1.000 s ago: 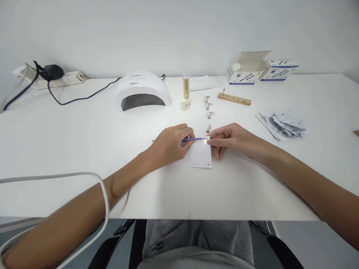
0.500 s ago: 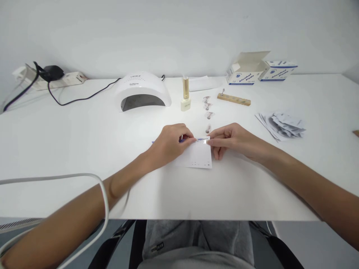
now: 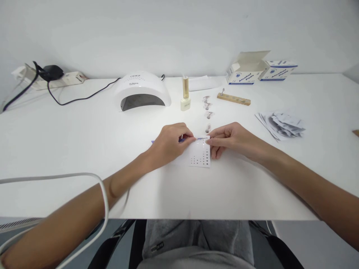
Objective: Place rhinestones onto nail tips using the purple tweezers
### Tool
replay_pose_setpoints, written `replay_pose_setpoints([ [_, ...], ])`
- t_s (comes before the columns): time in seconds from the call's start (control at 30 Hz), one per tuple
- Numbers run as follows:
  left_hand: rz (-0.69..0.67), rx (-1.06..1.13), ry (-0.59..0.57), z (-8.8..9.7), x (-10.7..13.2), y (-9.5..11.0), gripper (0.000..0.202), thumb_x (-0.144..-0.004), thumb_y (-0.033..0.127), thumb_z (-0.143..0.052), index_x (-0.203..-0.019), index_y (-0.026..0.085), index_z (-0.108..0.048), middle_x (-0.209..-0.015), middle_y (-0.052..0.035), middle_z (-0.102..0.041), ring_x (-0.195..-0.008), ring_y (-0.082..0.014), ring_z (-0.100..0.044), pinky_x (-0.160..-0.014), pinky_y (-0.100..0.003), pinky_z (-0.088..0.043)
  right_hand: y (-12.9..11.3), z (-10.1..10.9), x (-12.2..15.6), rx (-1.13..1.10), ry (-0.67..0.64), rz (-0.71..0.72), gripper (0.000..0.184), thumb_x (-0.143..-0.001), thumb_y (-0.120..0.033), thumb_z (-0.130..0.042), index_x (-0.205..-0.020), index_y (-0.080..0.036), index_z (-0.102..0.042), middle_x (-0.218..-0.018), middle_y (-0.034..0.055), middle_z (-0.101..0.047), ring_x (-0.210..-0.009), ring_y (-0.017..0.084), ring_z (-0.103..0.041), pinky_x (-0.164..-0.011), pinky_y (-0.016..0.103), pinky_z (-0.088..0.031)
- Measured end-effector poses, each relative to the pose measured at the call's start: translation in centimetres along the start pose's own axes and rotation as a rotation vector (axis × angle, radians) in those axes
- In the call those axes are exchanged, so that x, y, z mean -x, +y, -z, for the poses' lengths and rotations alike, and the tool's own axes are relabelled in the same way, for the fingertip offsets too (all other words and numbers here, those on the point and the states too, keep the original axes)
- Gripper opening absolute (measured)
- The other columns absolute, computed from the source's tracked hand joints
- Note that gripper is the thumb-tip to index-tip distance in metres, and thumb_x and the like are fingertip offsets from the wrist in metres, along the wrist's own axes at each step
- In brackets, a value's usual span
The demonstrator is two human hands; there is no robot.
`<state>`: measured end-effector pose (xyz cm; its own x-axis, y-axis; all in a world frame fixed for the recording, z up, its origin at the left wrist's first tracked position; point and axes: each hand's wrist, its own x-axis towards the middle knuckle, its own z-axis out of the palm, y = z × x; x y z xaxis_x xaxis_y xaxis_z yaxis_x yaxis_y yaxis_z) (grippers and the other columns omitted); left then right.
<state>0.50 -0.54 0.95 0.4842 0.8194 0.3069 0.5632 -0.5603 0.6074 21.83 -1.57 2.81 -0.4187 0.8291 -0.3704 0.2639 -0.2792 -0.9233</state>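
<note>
My left hand (image 3: 175,141) is closed in a pinch around a slim blue tool (image 3: 182,140). One end of the tool shows past the hand's left side, and its thin tip points right, over the top of a white sticker sheet (image 3: 199,153). The sheet bears rows of small dark diamond and dot shapes. At the sheet's upper right edge, my right hand (image 3: 228,138) pinches it between thumb and fingers. The left part of the sheet lies beneath my left hand. Just beyond the sheet, several clear nail tips (image 3: 208,115) on small metal stands form a column.
Behind stand a white nail lamp (image 3: 143,87) and a polish bottle (image 3: 185,95) with a gold cap. A wooden bar (image 3: 234,99), a pile of torn wrappers (image 3: 283,125) and alcohol pad boxes (image 3: 244,74) are to the right. A white cable (image 3: 102,186) loops over my left forearm.
The sticker sheet has tilted slightly, so its dark shapes show more clearly and glare less. Both hands keep nearly the same place and grip.
</note>
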Motion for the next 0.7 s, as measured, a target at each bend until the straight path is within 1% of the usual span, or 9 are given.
replay_pose_setpoints([
  [0.3, -0.013, 0.029, 0.024, 0.2, 0.0, 0.3, 0.011, -0.081, 0.019, -0.063, -0.071, 0.017, -0.066, -0.068, 0.0013, -0.062, -0.059, -0.0077, -0.048, -0.056, -0.022, -0.040, 0.1, 0.0, 0.0, 0.042, 0.015, 0.001, 0.033, -0.071, -0.044, -0.075, -0.080, -0.012, -0.070, -0.065, 0.0084, -0.070, -0.058, 0.018, -0.066, -0.064, 0.034, -0.057],
  [0.43, 0.016, 0.050, 0.056, 0.4, -0.1, 0.3, 0.011, -0.081, 0.018, -0.062, -0.072, 0.017, -0.067, -0.070, 0.0003, -0.064, -0.059, -0.0078, -0.049, -0.055, -0.022, -0.040, -0.1, 0.3, 0.1, 0.105, 0.023, 0.000, 0.034, -0.069, -0.045, -0.077, -0.082, -0.014, -0.071, -0.065, 0.0075, -0.070, -0.058, 0.020, -0.066, -0.062, 0.035, -0.056],
  [0.57, 0.013, 0.066, 0.140, 0.5, -0.1, 0.2, 0.008, -0.081, 0.019, -0.061, -0.076, 0.017, -0.066, -0.072, -0.0005, -0.064, -0.060, -0.0084, -0.050, -0.055, -0.023, -0.040, 0.2, 1.6, 0.1, 0.271, 0.113, 0.054, 0.034, -0.065, -0.048, -0.077, -0.075, -0.017, -0.071, -0.059, 0.0049, -0.067, -0.051, 0.018, -0.062, -0.054, 0.033, -0.052],
  [0.63, 0.010, 0.071, 0.166, 0.5, -0.1, 0.0, 0.007, -0.081, 0.019, -0.061, -0.077, 0.017, -0.066, -0.071, -0.0002, -0.063, -0.060, -0.0083, -0.049, -0.054, -0.023, -0.040, 0.6, 2.5, 0.1, 0.381, 0.168, 0.094, 0.032, -0.067, -0.050, -0.075, -0.071, -0.018, -0.070, -0.058, 0.0036, -0.066, -0.049, 0.016, -0.059, -0.052, 0.031, -0.049],
  [0.7, 0.010, 0.072, 0.173, 0.5, -0.1, -0.1, 0.007, -0.081, 0.019, -0.061, -0.077, 0.017, -0.066, -0.070, 0.0003, -0.062, -0.059, -0.0080, -0.049, -0.053, -0.022, -0.039, 1.0, 3.2, 0.0, 0.482, 0.257, 0.134, 0.030, -0.069, -0.051, -0.073, -0.070, -0.020, -0.070, -0.060, 0.0025, -0.064, -0.051, 0.015, -0.057, -0.052, 0.030, -0.045],
])
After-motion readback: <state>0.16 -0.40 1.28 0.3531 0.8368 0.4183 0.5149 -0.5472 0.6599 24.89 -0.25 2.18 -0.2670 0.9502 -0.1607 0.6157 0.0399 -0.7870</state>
